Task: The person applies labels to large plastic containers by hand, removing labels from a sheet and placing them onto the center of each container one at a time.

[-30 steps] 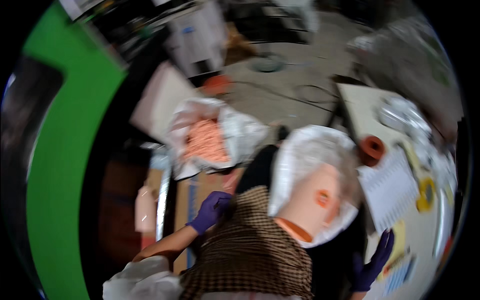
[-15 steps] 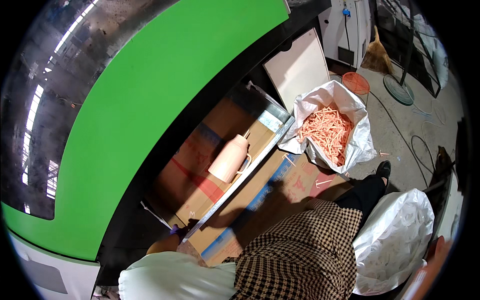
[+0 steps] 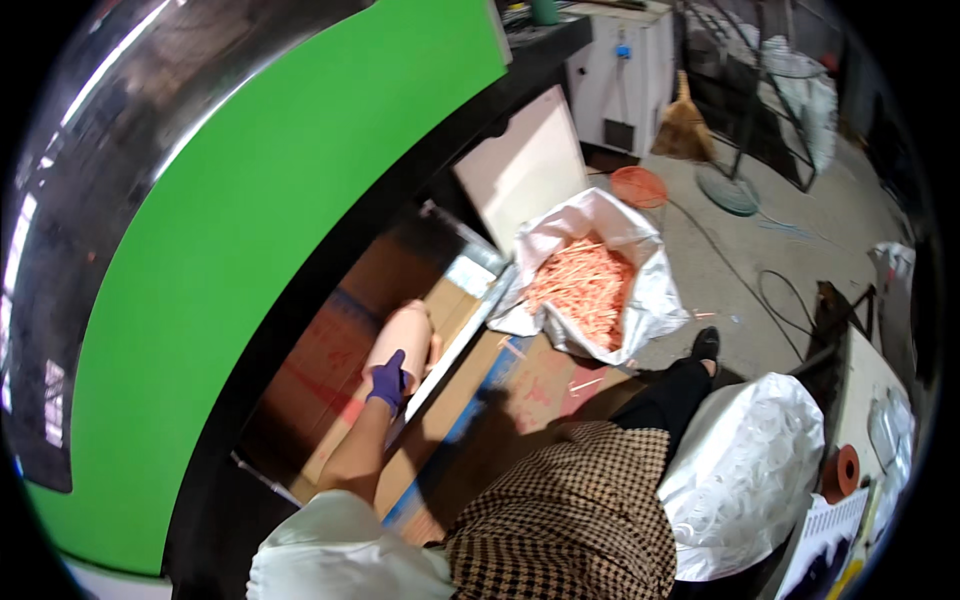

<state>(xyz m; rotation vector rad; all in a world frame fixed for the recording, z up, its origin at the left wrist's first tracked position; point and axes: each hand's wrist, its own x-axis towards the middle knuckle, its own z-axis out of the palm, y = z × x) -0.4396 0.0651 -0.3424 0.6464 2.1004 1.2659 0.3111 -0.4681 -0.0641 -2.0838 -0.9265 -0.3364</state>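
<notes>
A pale pink plastic jug (image 3: 401,335) with a side handle lies tilted on the cardboard-lined floor of an opening under a green machine. My left hand (image 3: 388,382), in a purple glove, is closed on the jug's lower end, its thumb side uppermost. Part of the base is hidden beneath the glove. A metal rail (image 3: 440,372) runs along the opening's front edge, close beside my wrist. My right hand does not show.
A white sack (image 3: 655,290) of pink plastic sticks stands beyond the rail, before a pale panel (image 3: 525,165). Another white sack (image 3: 745,470), holding clear pieces, is at my right. The green machine cover (image 3: 260,190) arches over the left side. A hose lies on the floor.
My left hand has reached from the opening's near corner to the jug and taken hold of it. The whole view has shifted, so the sacks and machine appear farther left.
</notes>
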